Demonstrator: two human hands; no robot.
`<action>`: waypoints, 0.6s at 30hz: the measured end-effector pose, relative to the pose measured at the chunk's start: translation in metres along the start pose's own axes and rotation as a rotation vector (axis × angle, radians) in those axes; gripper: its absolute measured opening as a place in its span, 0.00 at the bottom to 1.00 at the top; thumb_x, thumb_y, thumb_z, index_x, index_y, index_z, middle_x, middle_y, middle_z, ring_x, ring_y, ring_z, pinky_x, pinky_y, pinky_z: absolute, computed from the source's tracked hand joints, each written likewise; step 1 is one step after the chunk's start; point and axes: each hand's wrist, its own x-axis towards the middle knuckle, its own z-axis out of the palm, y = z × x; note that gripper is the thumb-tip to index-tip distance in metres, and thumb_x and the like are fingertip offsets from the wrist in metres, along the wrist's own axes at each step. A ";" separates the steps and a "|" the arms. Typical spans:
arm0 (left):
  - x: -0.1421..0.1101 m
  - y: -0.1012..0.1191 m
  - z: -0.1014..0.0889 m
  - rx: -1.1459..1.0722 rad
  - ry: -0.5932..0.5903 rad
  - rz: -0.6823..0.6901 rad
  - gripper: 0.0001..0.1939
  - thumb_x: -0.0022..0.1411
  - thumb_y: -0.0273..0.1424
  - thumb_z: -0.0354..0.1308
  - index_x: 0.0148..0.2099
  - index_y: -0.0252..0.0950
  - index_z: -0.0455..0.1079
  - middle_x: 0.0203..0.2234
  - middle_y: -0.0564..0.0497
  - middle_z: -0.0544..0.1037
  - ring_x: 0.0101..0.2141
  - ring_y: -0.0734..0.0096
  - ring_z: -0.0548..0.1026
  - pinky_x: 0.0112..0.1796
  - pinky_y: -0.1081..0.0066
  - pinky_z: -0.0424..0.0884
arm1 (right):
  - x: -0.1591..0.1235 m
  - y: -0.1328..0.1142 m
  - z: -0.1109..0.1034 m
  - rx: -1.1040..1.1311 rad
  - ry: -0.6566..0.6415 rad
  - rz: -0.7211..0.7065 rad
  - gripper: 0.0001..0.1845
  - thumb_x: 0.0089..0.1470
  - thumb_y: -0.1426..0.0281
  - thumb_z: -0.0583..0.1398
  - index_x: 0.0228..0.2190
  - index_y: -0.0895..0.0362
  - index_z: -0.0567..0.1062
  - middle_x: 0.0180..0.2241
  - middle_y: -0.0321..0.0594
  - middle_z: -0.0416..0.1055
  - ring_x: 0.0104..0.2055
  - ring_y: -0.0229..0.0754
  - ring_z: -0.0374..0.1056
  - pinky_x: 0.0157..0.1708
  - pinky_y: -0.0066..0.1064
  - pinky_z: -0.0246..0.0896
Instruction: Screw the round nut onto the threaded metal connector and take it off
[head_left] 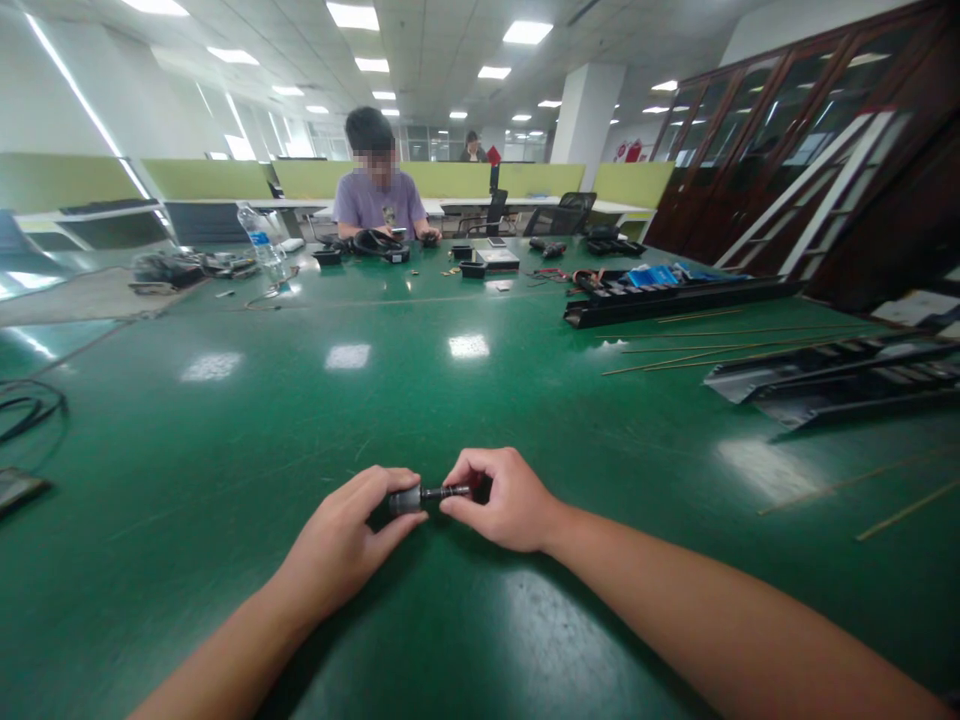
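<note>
Near the front of the green table, my left hand (352, 535) pinches a small grey and black cylinder (406, 499) between thumb and fingers. From the cylinder's right end a thin dark rod (445, 492) with shiny bands runs toward my other hand. My right hand (506, 500) is closed about the far end of that rod, thumb below and index finger above. Something dark red and black shows inside its curled fingers, mostly hidden. The rod and cylinder lie roughly in line, held level just over the table. Whether they are one piece I cannot tell.
Black metal channels (840, 385) and thin brass-coloured rods (697, 355) lie at the right. Another channel (675, 300) holds blue packets. A person (379, 200) sits across the green table (375, 400) behind small black parts. A water bottle (259, 240) and cables (30, 410) are leftward.
</note>
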 end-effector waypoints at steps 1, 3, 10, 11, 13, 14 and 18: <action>0.000 0.000 0.000 0.003 0.003 -0.001 0.14 0.63 0.36 0.62 0.50 0.40 0.69 0.42 0.51 0.78 0.43 0.68 0.77 0.46 0.70 0.74 | 0.000 0.000 0.000 0.001 0.001 0.003 0.05 0.47 0.70 0.66 0.28 0.58 0.76 0.24 0.36 0.73 0.26 0.37 0.66 0.27 0.26 0.60; 0.000 -0.001 0.000 0.007 0.006 -0.004 0.14 0.63 0.36 0.62 0.50 0.40 0.69 0.42 0.50 0.78 0.43 0.68 0.78 0.46 0.69 0.74 | 0.000 -0.001 0.000 0.004 0.006 0.008 0.05 0.47 0.70 0.66 0.28 0.58 0.76 0.24 0.36 0.73 0.26 0.37 0.67 0.28 0.27 0.60; 0.000 -0.001 -0.004 -0.005 0.002 0.005 0.14 0.64 0.35 0.61 0.50 0.40 0.69 0.43 0.50 0.78 0.43 0.68 0.77 0.46 0.70 0.74 | 0.000 -0.001 -0.001 0.009 0.020 0.007 0.04 0.47 0.71 0.66 0.28 0.59 0.76 0.24 0.36 0.73 0.26 0.37 0.67 0.28 0.27 0.61; 0.000 -0.001 -0.004 -0.004 0.004 0.003 0.13 0.64 0.35 0.61 0.50 0.40 0.69 0.43 0.50 0.78 0.43 0.69 0.77 0.46 0.70 0.74 | 0.000 -0.001 -0.001 0.008 0.024 0.006 0.04 0.47 0.71 0.66 0.28 0.59 0.76 0.24 0.36 0.73 0.26 0.37 0.67 0.28 0.27 0.61; 0.000 -0.002 -0.004 0.003 0.009 -0.003 0.14 0.63 0.36 0.61 0.50 0.40 0.69 0.42 0.50 0.78 0.43 0.69 0.77 0.46 0.70 0.74 | 0.000 0.000 -0.001 0.007 0.027 0.008 0.05 0.47 0.70 0.66 0.28 0.59 0.76 0.24 0.36 0.73 0.26 0.37 0.67 0.28 0.27 0.61; 0.000 -0.002 -0.004 0.007 0.013 -0.005 0.14 0.63 0.36 0.61 0.50 0.40 0.69 0.42 0.50 0.78 0.43 0.68 0.78 0.46 0.70 0.75 | 0.000 0.000 0.000 0.007 0.028 0.010 0.05 0.48 0.70 0.66 0.28 0.59 0.76 0.24 0.36 0.73 0.26 0.37 0.67 0.28 0.27 0.61; -0.001 -0.004 -0.004 0.014 0.014 -0.007 0.14 0.64 0.37 0.61 0.50 0.40 0.70 0.43 0.49 0.78 0.43 0.66 0.78 0.46 0.68 0.75 | 0.000 0.001 -0.001 0.010 0.026 0.014 0.05 0.48 0.70 0.66 0.28 0.58 0.76 0.24 0.36 0.74 0.26 0.37 0.68 0.28 0.27 0.62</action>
